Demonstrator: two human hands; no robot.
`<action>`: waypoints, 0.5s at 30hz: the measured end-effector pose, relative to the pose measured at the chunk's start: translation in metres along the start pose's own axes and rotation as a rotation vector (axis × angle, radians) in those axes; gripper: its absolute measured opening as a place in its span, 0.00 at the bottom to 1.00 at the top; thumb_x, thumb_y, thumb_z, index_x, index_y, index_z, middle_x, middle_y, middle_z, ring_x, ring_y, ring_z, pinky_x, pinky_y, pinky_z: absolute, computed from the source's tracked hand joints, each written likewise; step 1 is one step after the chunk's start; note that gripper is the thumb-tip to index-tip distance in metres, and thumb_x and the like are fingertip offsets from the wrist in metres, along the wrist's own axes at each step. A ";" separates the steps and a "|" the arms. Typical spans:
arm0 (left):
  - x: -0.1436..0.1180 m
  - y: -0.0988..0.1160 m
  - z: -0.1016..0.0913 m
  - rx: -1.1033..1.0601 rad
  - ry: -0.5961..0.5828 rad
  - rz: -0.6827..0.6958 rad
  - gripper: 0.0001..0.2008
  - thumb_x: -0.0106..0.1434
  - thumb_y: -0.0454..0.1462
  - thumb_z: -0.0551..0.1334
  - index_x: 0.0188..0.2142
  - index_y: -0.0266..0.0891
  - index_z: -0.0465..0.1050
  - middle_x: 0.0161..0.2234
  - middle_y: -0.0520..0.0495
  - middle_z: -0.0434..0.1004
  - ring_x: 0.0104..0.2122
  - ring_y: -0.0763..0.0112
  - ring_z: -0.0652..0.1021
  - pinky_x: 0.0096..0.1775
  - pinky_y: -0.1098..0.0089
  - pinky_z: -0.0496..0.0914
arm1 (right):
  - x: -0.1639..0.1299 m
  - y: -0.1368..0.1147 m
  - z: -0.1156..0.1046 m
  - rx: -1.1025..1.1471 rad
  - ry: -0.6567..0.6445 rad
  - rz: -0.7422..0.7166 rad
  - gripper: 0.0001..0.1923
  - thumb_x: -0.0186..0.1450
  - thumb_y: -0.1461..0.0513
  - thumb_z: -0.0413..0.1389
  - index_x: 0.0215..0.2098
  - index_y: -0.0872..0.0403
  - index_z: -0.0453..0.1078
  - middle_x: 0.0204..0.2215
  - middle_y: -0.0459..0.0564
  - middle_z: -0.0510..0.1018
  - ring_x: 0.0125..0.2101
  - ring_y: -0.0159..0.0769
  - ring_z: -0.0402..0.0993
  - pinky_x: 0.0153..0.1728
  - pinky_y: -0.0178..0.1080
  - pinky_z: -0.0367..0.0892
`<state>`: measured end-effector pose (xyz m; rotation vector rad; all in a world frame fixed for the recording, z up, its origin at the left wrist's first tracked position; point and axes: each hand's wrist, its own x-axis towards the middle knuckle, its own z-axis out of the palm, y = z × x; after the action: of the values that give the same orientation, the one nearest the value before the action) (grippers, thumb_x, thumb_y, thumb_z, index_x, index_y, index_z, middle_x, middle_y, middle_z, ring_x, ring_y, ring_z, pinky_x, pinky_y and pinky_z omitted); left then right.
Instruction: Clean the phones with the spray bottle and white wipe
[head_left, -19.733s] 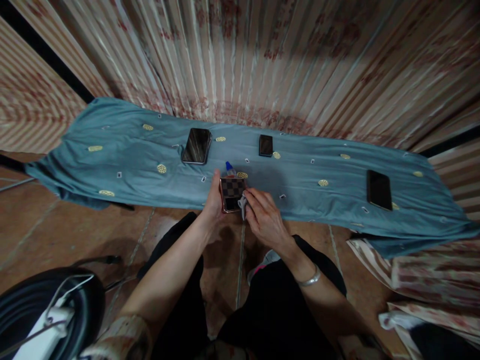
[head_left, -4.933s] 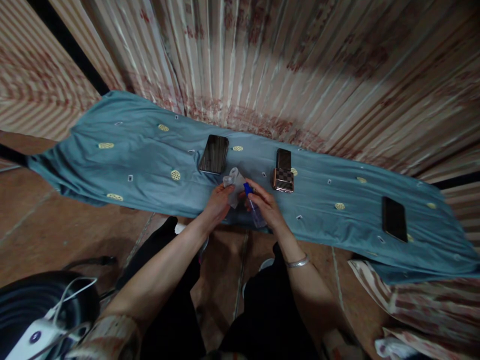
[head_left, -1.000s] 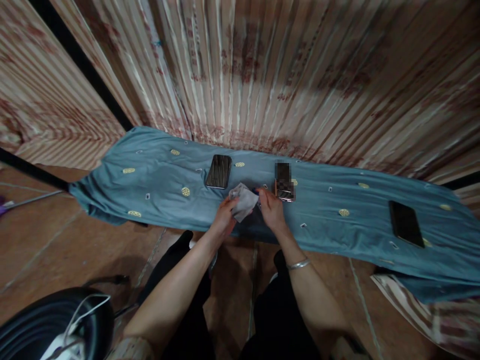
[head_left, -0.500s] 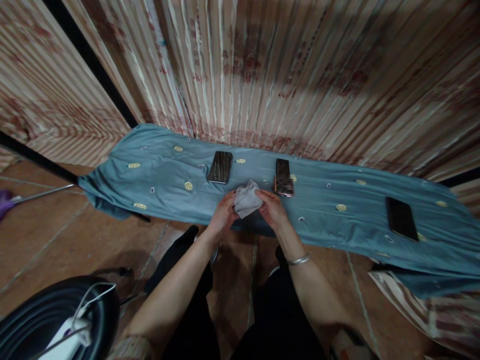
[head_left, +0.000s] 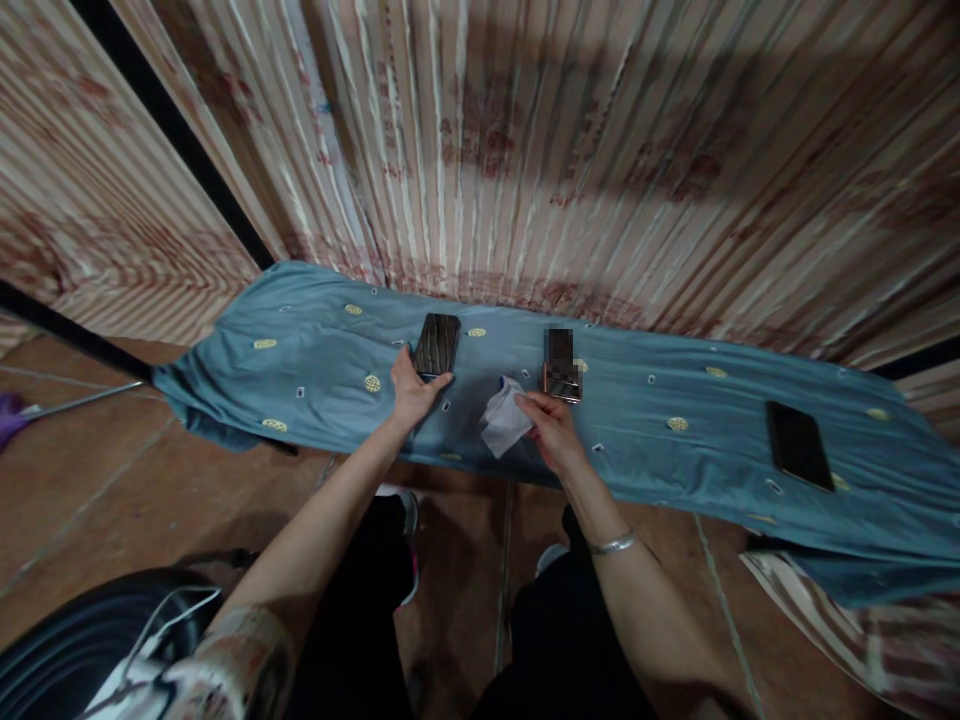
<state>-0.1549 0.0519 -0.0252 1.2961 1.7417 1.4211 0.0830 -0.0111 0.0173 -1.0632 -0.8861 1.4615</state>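
Observation:
My left hand (head_left: 412, 391) reaches forward to a dark phone (head_left: 438, 342) lying flat on the blue cloth (head_left: 315, 350). Its thumb and fingers close around the phone's near end. My right hand (head_left: 553, 428) pinches a crumpled white wipe (head_left: 502, 421) just above the cloth. The blue cap of a small spray bottle (head_left: 501, 381) peeks out behind the wipe. Right beside my right hand lie a black phone and a checkered-case phone (head_left: 562, 364), one behind the other.
Another black phone (head_left: 799, 445) lies far right on the cloth. A pleated striped curtain (head_left: 525, 150) hangs right behind. Tiled floor (head_left: 112, 480) is in front, with a black round device and white cable (head_left: 112, 640) at lower left and folded fabric (head_left: 885, 640) at lower right.
Both hands held the wipe together a moment ago. My left hand has let go of it and moved forward-left onto the dark phone. The spray bottle has left my right hand.

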 end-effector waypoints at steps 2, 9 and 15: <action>0.006 0.001 0.010 0.067 0.016 -0.036 0.58 0.44 0.36 0.81 0.71 0.30 0.57 0.74 0.22 0.55 0.76 0.38 0.53 0.74 0.50 0.46 | -0.002 0.000 0.000 -0.009 -0.003 0.003 0.27 0.39 0.41 0.78 0.21 0.51 0.79 0.16 0.40 0.74 0.18 0.27 0.63 0.20 0.33 0.58; 0.019 -0.006 0.022 0.080 -0.018 -0.033 0.61 0.41 0.33 0.81 0.72 0.33 0.56 0.73 0.24 0.57 0.75 0.36 0.56 0.73 0.48 0.48 | -0.004 0.003 -0.006 -0.051 -0.025 0.012 0.24 0.44 0.43 0.77 0.23 0.50 0.79 0.19 0.41 0.78 0.22 0.31 0.68 0.26 0.35 0.62; 0.023 -0.009 0.019 0.090 -0.026 -0.022 0.58 0.43 0.31 0.77 0.73 0.30 0.56 0.72 0.25 0.62 0.73 0.40 0.61 0.73 0.51 0.52 | -0.003 0.002 -0.009 -0.069 -0.056 0.011 0.25 0.44 0.41 0.77 0.23 0.50 0.78 0.19 0.40 0.77 0.23 0.30 0.67 0.27 0.35 0.61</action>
<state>-0.1503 0.0812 -0.0353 1.3322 1.8148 1.3217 0.0908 -0.0150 0.0131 -1.0838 -0.9782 1.4856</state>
